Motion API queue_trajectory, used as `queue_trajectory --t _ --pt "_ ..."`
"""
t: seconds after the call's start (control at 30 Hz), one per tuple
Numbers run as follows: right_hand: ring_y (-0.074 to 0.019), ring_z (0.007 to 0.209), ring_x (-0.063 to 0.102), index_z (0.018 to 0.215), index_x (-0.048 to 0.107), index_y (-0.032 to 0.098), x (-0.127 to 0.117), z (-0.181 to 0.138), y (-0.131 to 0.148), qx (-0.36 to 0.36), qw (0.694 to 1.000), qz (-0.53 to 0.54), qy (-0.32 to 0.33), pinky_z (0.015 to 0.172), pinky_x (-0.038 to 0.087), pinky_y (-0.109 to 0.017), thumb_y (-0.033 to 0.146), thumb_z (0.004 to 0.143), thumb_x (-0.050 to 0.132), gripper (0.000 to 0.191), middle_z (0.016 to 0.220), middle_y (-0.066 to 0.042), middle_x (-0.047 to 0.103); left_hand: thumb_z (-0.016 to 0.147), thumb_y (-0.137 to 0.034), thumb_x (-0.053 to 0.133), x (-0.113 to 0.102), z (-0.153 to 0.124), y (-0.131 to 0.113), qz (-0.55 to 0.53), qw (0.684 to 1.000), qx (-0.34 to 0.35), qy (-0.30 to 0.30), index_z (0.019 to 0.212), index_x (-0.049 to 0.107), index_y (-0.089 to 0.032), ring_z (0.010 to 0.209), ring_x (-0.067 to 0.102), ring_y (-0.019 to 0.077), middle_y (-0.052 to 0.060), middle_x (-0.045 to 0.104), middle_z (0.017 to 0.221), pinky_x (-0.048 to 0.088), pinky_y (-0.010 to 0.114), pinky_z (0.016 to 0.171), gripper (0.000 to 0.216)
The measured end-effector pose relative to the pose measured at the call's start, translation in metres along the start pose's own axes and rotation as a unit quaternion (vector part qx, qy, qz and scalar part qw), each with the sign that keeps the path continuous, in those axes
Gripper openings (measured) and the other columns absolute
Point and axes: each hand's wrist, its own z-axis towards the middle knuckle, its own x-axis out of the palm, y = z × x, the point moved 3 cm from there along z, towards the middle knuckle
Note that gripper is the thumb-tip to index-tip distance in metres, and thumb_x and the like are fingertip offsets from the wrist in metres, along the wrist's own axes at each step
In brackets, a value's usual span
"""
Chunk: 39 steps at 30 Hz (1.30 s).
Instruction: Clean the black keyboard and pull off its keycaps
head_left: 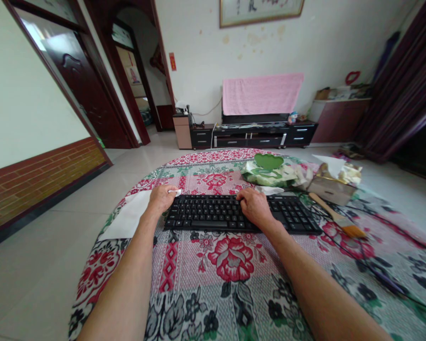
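A black keyboard (206, 208) lies flat on the flowered tablecloth, its long side across in front of me. My left hand (160, 199) is closed at the keyboard's left end, with a small white piece (178, 192), perhaps tissue or cloth, showing at its fingertips over the back left corner. My right hand (253, 206) rests across the keyboard right of its middle, fingers curled at the back edge and partly hidden. Beneath and beside my left hand lies a white sheet of paper (124, 218).
At the right are a brush (353, 231) with a wooden handle, dark cables (369, 270) and a tissue box (332, 189). A green cloud-shaped item (269, 162) sits on crumpled wrapping behind the keyboard. The round table's cloth (230, 260) is patterned; a TV cabinet (248, 137) stands beyond.
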Motion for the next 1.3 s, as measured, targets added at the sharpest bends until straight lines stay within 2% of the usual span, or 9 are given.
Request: queue_trajectory --t 0.1,0.23,0.37,0.47,0.57,0.77,0.93,1.13,1.3 --pt "-0.0192 0.088 0.055 0.083 0.064 0.020 0.000 0.000 0.000 0.000 1.000 0.002 -0.001 0.077 0.032 -0.032 0.014 0.076 0.043 0.023 0.095 -0.005 0.064 0.080 -0.026 0.050 -0.001 0.000 0.003 0.017 1.000 -0.011 -0.014 0.099 0.071 -0.023 0.093 0.063 0.0200 0.002 0.071 0.099 0.044 0.027 0.081 0.029" --pt "-0.0189 0.088 0.055 0.082 0.063 0.020 0.001 0.000 0.000 0.001 1.000 0.005 0.002 0.077 0.032 -0.032 0.013 0.076 0.042 0.023 0.094 -0.005 0.064 0.075 -0.028 0.056 -0.003 -0.001 0.004 -0.002 0.998 0.004 0.062 0.092 0.073 -0.021 0.081 0.064 0.0182 0.001 0.073 0.086 0.045 0.025 0.073 0.025" --pt "-0.0189 0.087 0.054 0.083 0.063 0.020 0.001 0.000 -0.001 0.001 1.000 -0.001 0.004 0.077 0.032 -0.032 0.014 0.076 0.043 0.023 0.096 -0.005 0.063 0.075 -0.027 0.054 -0.012 -0.002 0.006 0.028 0.999 -0.015 0.036 0.093 0.073 -0.022 0.081 0.064 0.0188 0.002 0.072 0.084 0.045 0.025 0.073 0.027" --pt "-0.0190 0.087 0.054 0.083 0.064 0.020 0.001 0.000 -0.001 0.003 1.000 0.000 0.002 0.077 0.031 -0.032 0.013 0.075 0.043 0.024 0.095 -0.005 0.063 0.074 -0.029 0.056 -0.012 -0.004 0.003 0.029 0.997 -0.001 0.070 0.090 0.073 -0.021 0.077 0.064 0.0185 0.002 0.072 0.081 0.044 0.025 0.069 0.025" --pt "-0.0193 0.087 0.054 0.083 0.064 0.020 0.001 0.000 0.001 0.002 1.000 0.002 0.000 0.077 0.031 -0.033 0.013 0.075 0.042 0.024 0.094 -0.005 0.063 0.073 -0.030 0.058 -0.009 -0.008 -0.010 0.023 0.994 0.010 0.103 0.088 0.073 -0.020 0.072 0.063 0.0185 0.003 0.071 0.077 0.043 0.026 0.065 0.024" --pt "-0.0195 0.088 0.054 0.083 0.064 0.020 -0.002 0.000 0.001 0.004 1.000 0.001 0.002 0.077 0.032 -0.032 0.013 0.075 0.043 0.024 0.094 -0.005 0.063 0.078 -0.021 0.052 0.000 -0.016 -0.049 0.042 0.988 0.115 0.092 0.092 0.072 -0.023 0.091 0.062 0.0200 0.005 0.071 0.092 0.041 0.028 0.081 0.024" --pt "-0.0193 0.088 0.054 0.084 0.065 0.020 -0.001 -0.001 0.001 0.002 1.000 0.006 0.001 0.079 0.033 -0.032 0.013 0.075 0.043 0.024 0.094 -0.005 0.064 0.074 -0.028 0.056 -0.006 -0.013 -0.033 0.017 0.989 0.071 0.126 0.086 0.073 -0.023 0.081 0.063 0.0192 0.001 0.071 0.078 0.043 0.025 0.071 0.021" --pt "-0.0190 0.088 0.054 0.081 0.065 0.020 0.001 0.000 0.000 0.005 1.000 0.014 -0.001 0.079 0.033 -0.032 0.013 0.075 0.043 0.023 0.093 -0.005 0.063 0.073 -0.030 0.055 -0.012 -0.010 -0.017 0.010 0.994 0.034 0.104 0.088 0.073 -0.021 0.075 0.062 0.0174 0.001 0.071 0.077 0.041 0.025 0.067 0.025" --pt "-0.0184 0.087 0.055 0.081 0.064 0.020 0.000 0.000 0.000 -0.003 1.000 0.014 -0.003 0.080 0.033 -0.032 0.013 0.075 0.043 0.023 0.092 -0.005 0.063 0.070 -0.033 0.059 -0.014 -0.011 -0.011 -0.027 0.985 0.048 0.161 0.085 0.072 -0.020 0.075 0.063 0.0176 0.000 0.072 0.078 0.043 0.024 0.067 0.025"
